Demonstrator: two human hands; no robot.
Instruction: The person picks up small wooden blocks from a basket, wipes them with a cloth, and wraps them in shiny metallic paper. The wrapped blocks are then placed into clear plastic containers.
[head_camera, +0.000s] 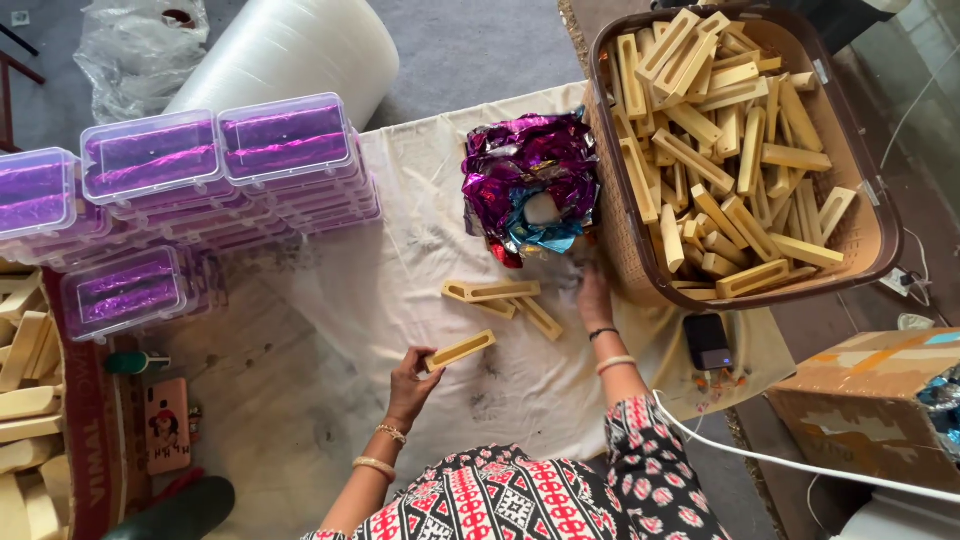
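Observation:
My left hand (412, 380) grips one end of a pale yellow slotted wooden block (461, 350) just above the white cloth (370, 290). My right hand (595, 295) reaches forward to the base of a crumpled pile of shiny purple and blue foil (530, 180); whether it holds anything there I cannot tell. Three more slotted blocks (500, 298) lie on the cloth between my hands.
A brown basket (880, 225) full of several wooden blocks stands at the right. Stacked clear boxes with purple foil (215, 165) fill the left, beside a roll of bubble wrap (290, 45). A dark phone (707, 341), a cardboard box (870, 410) and a white cable (780, 460) lie nearby.

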